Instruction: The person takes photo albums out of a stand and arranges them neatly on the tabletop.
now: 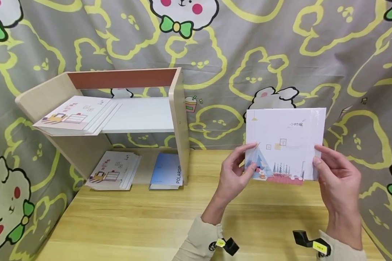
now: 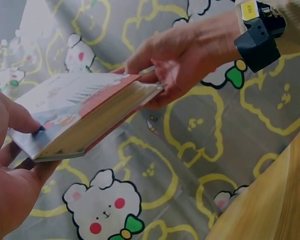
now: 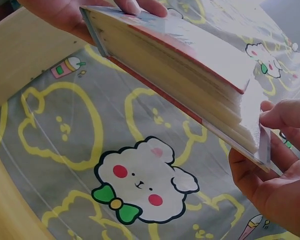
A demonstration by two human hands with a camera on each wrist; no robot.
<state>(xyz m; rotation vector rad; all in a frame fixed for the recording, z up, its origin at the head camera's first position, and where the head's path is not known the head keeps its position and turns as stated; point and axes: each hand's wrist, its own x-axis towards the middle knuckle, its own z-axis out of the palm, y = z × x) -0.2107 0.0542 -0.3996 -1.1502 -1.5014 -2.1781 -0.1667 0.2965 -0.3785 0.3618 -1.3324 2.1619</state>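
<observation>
2 beige sleeves (image 1: 199,239) lie nearest to us, a black device (image 1: 231,247) on each cuff; beyond them we see the left hand (image 1: 236,170) and the right hand (image 1: 339,170), both clamped on 1 book (image 1: 281,152), raised above the table with its front cover toward us; we judge the step in hand to be holding it up for handling, and the next move seems to call for an even pinch at both sides, since the pages (image 3: 230,110) look uneven near the right end; both hands angle upward, the left thumb on the cover near its lower left corner, the right thumb in front of the right edge, fingers behind; farther off, the wooden table (image 1: 134,224) runs back to a shelf unit (image 1: 178,108), well apart from the book; there we find an upper stack (image 1: 78,112), a lower stack (image 1: 112,170) and 1 blue book (image 1: 166,169); last hangs a patterned curtain (image 1: 212,61).
</observation>
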